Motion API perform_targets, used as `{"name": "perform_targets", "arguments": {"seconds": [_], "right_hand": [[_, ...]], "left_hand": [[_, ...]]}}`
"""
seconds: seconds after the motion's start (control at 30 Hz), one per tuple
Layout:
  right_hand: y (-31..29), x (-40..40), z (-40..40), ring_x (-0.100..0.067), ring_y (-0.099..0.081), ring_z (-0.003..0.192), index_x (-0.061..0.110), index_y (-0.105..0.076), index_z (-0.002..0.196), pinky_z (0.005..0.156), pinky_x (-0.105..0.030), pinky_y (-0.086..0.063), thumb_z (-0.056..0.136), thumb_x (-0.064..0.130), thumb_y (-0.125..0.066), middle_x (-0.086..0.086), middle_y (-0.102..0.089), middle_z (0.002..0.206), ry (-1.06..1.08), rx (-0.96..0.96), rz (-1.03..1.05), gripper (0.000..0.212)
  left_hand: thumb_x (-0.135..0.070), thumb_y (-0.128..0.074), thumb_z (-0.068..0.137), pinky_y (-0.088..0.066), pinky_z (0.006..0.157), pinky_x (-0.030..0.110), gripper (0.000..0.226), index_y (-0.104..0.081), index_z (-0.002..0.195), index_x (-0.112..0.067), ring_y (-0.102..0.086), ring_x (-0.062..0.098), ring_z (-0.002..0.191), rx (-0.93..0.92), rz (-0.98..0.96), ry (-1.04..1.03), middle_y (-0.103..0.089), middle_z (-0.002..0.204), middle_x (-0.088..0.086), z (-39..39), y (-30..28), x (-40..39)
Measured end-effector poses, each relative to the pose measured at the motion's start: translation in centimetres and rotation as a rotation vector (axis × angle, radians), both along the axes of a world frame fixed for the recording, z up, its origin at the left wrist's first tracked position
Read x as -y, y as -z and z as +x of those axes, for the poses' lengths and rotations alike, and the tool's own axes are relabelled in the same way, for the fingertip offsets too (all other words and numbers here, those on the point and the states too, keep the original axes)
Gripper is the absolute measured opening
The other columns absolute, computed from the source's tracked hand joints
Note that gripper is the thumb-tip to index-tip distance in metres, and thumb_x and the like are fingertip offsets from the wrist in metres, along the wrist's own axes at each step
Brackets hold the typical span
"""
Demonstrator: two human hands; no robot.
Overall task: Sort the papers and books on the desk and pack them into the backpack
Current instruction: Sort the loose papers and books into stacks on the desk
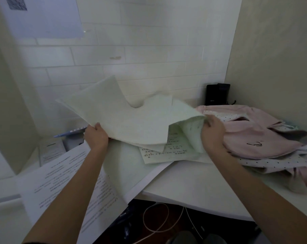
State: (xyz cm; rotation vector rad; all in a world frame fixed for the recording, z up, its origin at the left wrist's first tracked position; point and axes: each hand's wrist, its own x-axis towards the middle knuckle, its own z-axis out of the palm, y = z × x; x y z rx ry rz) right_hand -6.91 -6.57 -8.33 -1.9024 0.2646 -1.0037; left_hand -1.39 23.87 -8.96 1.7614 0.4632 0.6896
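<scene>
The sheaf was a loose bundle of pale, greenish-white sheets, raised off the desk at about the centre of the view. It sagged in the middle, one corner stood up at 11 o'clock, and its right end curled downward. Printed lines showed on the underside of that curl; the text was too small to read.

Beneath the sheaf, at 5 o'clock from it, lay a printed page flat on the desk. At 7 o'clock a larger printed sheet hung over the desk edge. A blue-edged booklet lay at 9 o'clock, partly hidden behind the left hand. The backpack, pink with a dotted white lining, slumped on the desk at 3 o'clock, its mouth facing the papers. A black device stood against the wall at 1 o'clock. Cables trailed on the floor at 6 o'clock. A notice was fixed to the tiled wall at 10 o'clock.

The left hand gripped the sheaf's near left edge, fingers curled under, thumb on top. The right hand pinched the curled right end, just beside the backpack's opening. Both forearms were extended forward, bare.
</scene>
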Motion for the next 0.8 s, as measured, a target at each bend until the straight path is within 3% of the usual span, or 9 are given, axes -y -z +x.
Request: {"name": "perform_targets", "arguments": {"seconds": [0.1,0.17,0.2,0.27,0.3,0.37,0.47,0.6,0.8], "right_hand": [[-0.7,1.4,-0.1,-0.031,-0.06,0.094,0.015,-0.051,0.128,0.066,-0.026,-0.04,0.085,-0.01,-0.036,-0.012,-0.061,0.101,0.029,0.012,0.044,0.052],[-0.4,0.9,0.0,-0.03,-0.05,0.119,0.028,-0.037,0.141,0.089,-0.032,-0.047,0.081,-0.011,-0.04,-0.014,-0.047,0.134,0.013,-0.134,-0.224,0.071],[-0.2,0.3,0.1,-0.031,-0.038,0.131,0.032,-0.03,0.145,0.101,-0.04,-0.041,0.08,-0.009,-0.044,-0.012,-0.032,0.148,0.034,-0.25,-0.417,0.078],[0.5,-0.9,0.6,-0.033,-0.021,0.141,0.035,-0.02,0.148,0.108,-0.053,-0.031,0.082,0.0,-0.053,-0.008,-0.013,0.158,0.048,-0.439,-0.671,0.082],[0.9,-1.3,1.0,-0.034,-0.017,0.143,0.035,-0.015,0.149,0.108,-0.055,-0.03,0.084,0.005,-0.055,-0.007,-0.009,0.16,0.044,-0.495,-0.688,0.082],[1.5,-1.4,1.8,-0.038,-0.016,0.142,0.034,-0.009,0.15,0.107,-0.055,-0.031,0.088,0.016,-0.059,-0.009,-0.004,0.16,0.094,-0.581,-0.664,0.082],[1.6,-0.1,2.5,-0.044,-0.031,0.132,0.029,-0.012,0.15,0.1,-0.051,-0.041,0.086,0.019,-0.063,-0.02,-0.014,0.156,0.17,-0.649,-0.536,0.083],[1.5,0.9,2.9,-0.043,-0.056,0.102,0.017,-0.024,0.145,0.078,-0.046,-0.048,0.091,0.004,-0.041,-0.026,-0.052,0.123,0.177,-0.476,-0.302,0.058],[0.9,0.5,2.9,-0.034,-0.058,0.107,0.012,-0.035,0.144,0.087,-0.037,-0.046,0.098,0.001,-0.031,-0.02,-0.059,0.123,-0.01,-0.139,-0.072,0.048]], "left_hand": [[-0.018,-0.041,0.101,-0.037,0.103,0.041,0.037,-0.051,0.128,0.005,-0.049,0.038,0.123,-0.007,0.002,0.02,-0.054,0.132,0.024,-0.1,0.2,-0.5],[-0.017,-0.043,0.1,-0.037,0.103,0.041,0.037,-0.05,0.13,0.003,-0.048,0.038,0.124,-0.002,0.017,0.046,-0.053,0.133,0.023,-0.1,0.2,-0.2],[-0.016,-0.042,0.099,-0.037,0.103,0.041,0.037,-0.05,0.13,0.002,-0.048,0.038,0.123,0.001,0.021,0.063,-0.053,0.134,0.023,-0.3,0.2,0.2],[-0.015,-0.041,0.099,-0.037,0.102,0.04,0.036,-0.05,0.13,0.002,-0.049,0.037,0.123,0.012,0.027,0.093,-0.053,0.133,0.022,-0.5,0.0,1.2],[-0.014,-0.041,0.1,-0.037,0.1,0.04,0.035,-0.05,0.129,0.002,-0.049,0.037,0.122,0.021,0.033,0.105,-0.053,0.132,0.022,-0.6,0.0,1.6],[-0.014,-0.04,0.1,-0.039,0.097,0.04,0.033,-0.052,0.125,0.003,-0.051,0.037,0.118,0.039,0.066,0.122,-0.055,0.129,0.022,-0.8,0.0,2.1],[-0.014,-0.041,0.1,-0.041,0.092,0.039,0.03,-0.055,0.12,0.003,-0.054,0.038,0.112,0.055,0.151,0.164,-0.058,0.121,0.023,-0.8,0.5,2.2],[-0.014,-0.042,0.099,-0.039,0.082,0.03,0.027,-0.058,0.113,0.002,-0.057,0.034,0.104,0.066,0.241,0.287,-0.062,0.112,0.02,-0.7,1.1,3.1],[-0.014,-0.042,0.099,-0.04,0.086,0.032,0.028,-0.056,0.116,0.002,-0.056,0.033,0.109,0.081,0.201,0.36,-0.061,0.116,0.021,-0.3,0.7,5.6]]}}
